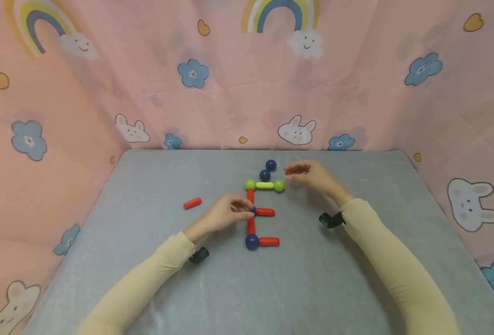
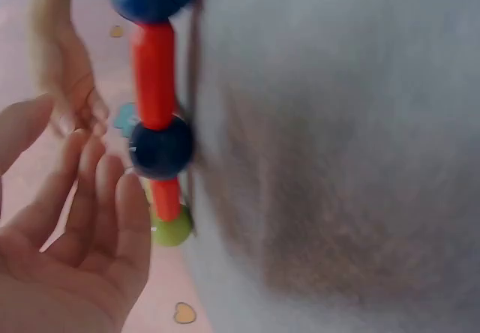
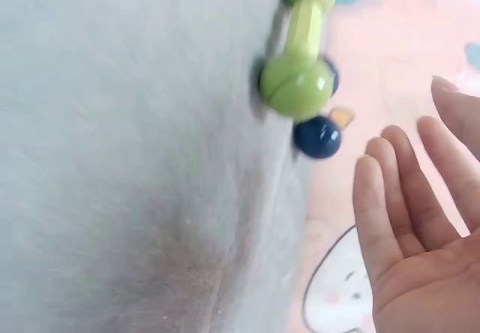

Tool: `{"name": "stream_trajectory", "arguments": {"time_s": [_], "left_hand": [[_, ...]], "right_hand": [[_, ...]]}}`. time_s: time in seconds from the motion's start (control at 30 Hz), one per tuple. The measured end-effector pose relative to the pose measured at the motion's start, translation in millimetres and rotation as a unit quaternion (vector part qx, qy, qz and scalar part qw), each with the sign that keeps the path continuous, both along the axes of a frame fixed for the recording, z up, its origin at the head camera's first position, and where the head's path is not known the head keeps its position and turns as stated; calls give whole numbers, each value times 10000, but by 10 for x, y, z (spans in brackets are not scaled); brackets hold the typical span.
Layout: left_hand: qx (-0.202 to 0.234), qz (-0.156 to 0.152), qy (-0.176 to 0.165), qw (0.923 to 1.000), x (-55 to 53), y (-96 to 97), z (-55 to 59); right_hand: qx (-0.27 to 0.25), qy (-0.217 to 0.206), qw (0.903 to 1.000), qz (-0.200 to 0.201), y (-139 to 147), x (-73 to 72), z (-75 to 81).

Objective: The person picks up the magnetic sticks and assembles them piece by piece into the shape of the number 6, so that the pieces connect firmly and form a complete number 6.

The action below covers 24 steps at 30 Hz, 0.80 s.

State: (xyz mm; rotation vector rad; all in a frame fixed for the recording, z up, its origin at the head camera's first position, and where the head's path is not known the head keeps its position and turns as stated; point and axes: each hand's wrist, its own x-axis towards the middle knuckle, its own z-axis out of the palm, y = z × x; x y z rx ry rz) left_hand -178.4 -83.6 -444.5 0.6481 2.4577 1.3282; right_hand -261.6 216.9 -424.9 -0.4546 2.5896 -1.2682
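On the grey table lies a shape of rods and balls. Down its left side run a green ball (image 1: pixel 250 185), a red rod (image 1: pixel 250 195), a blue ball (image 2: pixel 161 147), another red rod (image 1: pixel 251 227) and a lower blue ball (image 1: pixel 252 242). A green rod (image 1: pixel 265 185) joins the top to a second green ball (image 1: pixel 279 186). Two red rods (image 1: pixel 265 212) (image 1: pixel 269 241) point right from the blue balls. My left hand (image 1: pixel 226 214) hovers beside the middle blue ball, fingers relaxed, thumb apart, holding nothing. Right of the second green ball, my right hand (image 1: pixel 311 177) is raised with loose fingers and an empty palm.
Two loose blue balls (image 1: pixel 270 165) (image 1: pixel 265 175) sit behind the green rod, near the table's back edge. A separate red rod (image 1: pixel 192 203) lies to the left. A pink patterned curtain (image 1: pixel 230 102) surrounds the back and sides of the table.
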Motion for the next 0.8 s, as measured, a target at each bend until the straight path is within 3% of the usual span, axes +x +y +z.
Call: {"name": "stream_trajectory", "arguments": {"time_s": [0.27, 0.4, 0.8], "left_hand": [[-403, -78, 554, 9976, -212, 132, -104], [-712, -113, 919, 9932, -275, 200, -153], [-1057, 122, 712, 9918, -322, 274, -192]], "right_hand": [[-195, -261, 9988, -359, -70, -451, -142], [-263, -201, 9991, -283, -141, -612, -216], [64, -258, 9995, -152, -384, -713, -295]]}}
